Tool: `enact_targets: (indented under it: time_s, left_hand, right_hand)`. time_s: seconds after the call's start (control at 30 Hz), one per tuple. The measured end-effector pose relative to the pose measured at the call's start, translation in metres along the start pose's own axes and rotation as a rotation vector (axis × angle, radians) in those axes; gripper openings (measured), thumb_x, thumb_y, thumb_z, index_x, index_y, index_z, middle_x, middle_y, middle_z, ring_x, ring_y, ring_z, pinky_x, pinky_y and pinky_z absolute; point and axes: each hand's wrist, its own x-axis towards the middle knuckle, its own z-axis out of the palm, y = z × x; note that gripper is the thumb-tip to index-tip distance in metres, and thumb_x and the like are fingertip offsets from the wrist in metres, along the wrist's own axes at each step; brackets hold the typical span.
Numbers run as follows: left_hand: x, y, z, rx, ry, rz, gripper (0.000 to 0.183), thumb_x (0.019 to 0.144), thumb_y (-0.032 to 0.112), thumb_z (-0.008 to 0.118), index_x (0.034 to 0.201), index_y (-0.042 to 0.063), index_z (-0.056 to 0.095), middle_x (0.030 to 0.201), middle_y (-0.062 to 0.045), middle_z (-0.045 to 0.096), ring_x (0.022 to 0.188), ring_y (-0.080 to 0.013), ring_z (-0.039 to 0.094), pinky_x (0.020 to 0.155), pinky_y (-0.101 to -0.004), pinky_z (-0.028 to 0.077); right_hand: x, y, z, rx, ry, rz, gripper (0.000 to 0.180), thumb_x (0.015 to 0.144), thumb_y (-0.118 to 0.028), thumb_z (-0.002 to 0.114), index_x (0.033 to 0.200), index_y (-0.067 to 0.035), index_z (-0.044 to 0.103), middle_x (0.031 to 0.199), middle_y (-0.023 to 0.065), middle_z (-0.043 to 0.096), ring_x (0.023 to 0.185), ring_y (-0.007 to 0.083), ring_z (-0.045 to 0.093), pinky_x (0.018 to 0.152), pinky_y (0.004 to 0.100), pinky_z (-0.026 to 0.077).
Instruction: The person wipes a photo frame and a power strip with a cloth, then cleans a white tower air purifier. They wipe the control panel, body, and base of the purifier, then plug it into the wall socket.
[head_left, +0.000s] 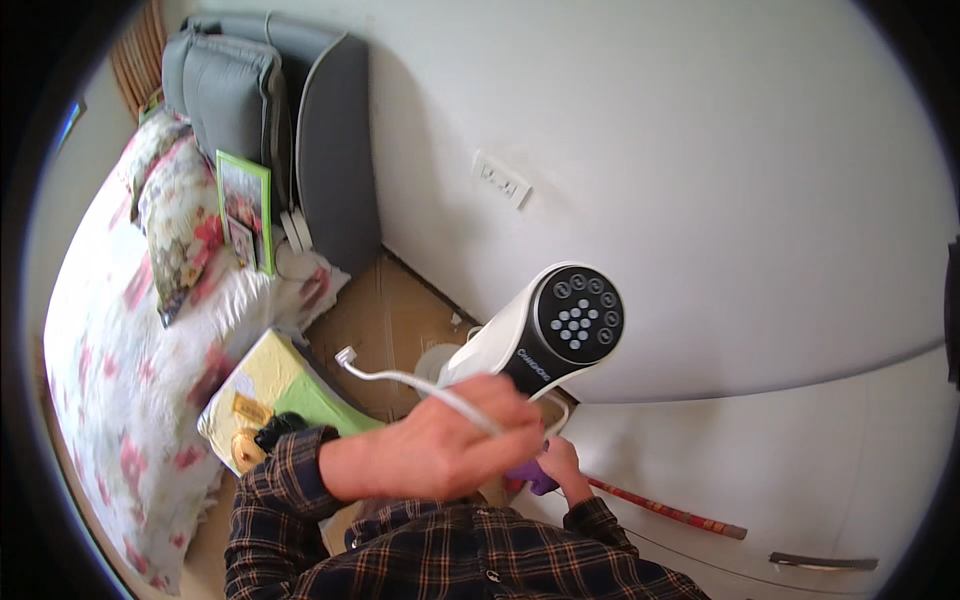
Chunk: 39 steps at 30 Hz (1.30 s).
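My left hand (450, 442) is closed around a white power cord (401, 377). The plug (346, 357) sticks out on the left at the cord's free end. Just beyond that hand stands a tall white-and-black Changhong tower appliance (510, 337), its round black top (577, 315) bearing touch buttons and lit dots. Part of its front is hidden behind my fingers. In my right hand (561, 463), lower and close to my body, a purple cloth (534, 477) is bunched up. A loop of the cord hangs beside the appliance, above my right hand.
A wall socket (502, 180) is beyond the appliance. On the left is a bed with a floral sheet (112, 375), a picture frame (262, 217) and a grey headboard (337, 150). A covered stool (322, 397) bears small items. A red stick (667, 510) lies by a white cabinet (787, 465).
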Motion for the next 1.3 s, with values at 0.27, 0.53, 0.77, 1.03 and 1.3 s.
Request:
enact_targets:
  time_s: [0.27, 0.53, 0.77, 1.03, 1.3]
  left_hand:
    - [0.096, -0.062, 0.022, -0.077, 0.156, -0.226, 0.009, 0.082, -0.001, 0.062, 0.091, 0.000, 0.059, 0.085, -0.010, 0.062, 0.079, -0.0233, 0.061, 0.072, -0.0296, 0.047]
    - [0.038, -0.117, 0.011, -0.461, 0.535, -0.850, 0.010, 0.090, 0.010, 0.058, 0.089, 0.001, 0.061, 0.090, -0.008, 0.064, 0.084, -0.0154, 0.062, 0.079, -0.0276, 0.049]
    - [0.055, -0.091, 0.017, -0.585, 0.647, -0.815, 0.015, 0.092, 0.009, 0.054, 0.095, -0.005, 0.058, 0.091, -0.014, 0.064, 0.083, -0.0211, 0.064, 0.082, -0.0318, 0.053]
    - [0.086, -0.017, 0.032, -0.671, 0.453, -0.708, 0.019, 0.093, 0.004, 0.051, 0.111, -0.002, 0.047, 0.091, -0.016, 0.064, 0.086, -0.0238, 0.065, 0.083, -0.0355, 0.054]
    - [0.028, -0.039, 0.011, -0.475, 0.418, -0.988, 0.023, 0.090, 0.006, 0.055, 0.112, 0.002, 0.047, 0.081, -0.011, 0.063, 0.062, -0.0158, 0.061, 0.060, -0.0274, 0.052]
  right_hand:
    - [-0.039, 0.015, 0.022, 0.041, 0.090, -0.025, 0.032, 0.073, -0.027, 0.060, 0.089, 0.001, 0.058, 0.090, 0.0254, 0.063, 0.090, 0.0420, 0.059, 0.080, 0.0495, 0.047]
    - [-0.073, 0.046, 0.053, 0.140, 0.158, -0.005, 0.032, 0.071, -0.028, 0.060, 0.088, -0.001, 0.058, 0.088, 0.0241, 0.063, 0.088, 0.0408, 0.060, 0.078, 0.0492, 0.048]
    - [-0.070, 0.042, 0.044, 0.114, 0.132, 0.017, 0.032, 0.072, -0.026, 0.060, 0.092, -0.001, 0.061, 0.088, 0.0237, 0.064, 0.087, 0.0403, 0.061, 0.077, 0.0497, 0.049]
    - [-0.051, 0.023, 0.037, 0.127, 0.090, -0.015, 0.035, 0.071, -0.030, 0.064, 0.089, 0.000, 0.061, 0.090, 0.0229, 0.064, 0.088, 0.0401, 0.061, 0.078, 0.0478, 0.048]
    - [-0.051, 0.019, 0.034, 0.148, 0.064, -0.009, 0.035, 0.071, -0.028, 0.064, 0.091, 0.000, 0.061, 0.090, 0.0233, 0.063, 0.089, 0.0400, 0.061, 0.079, 0.0477, 0.048]
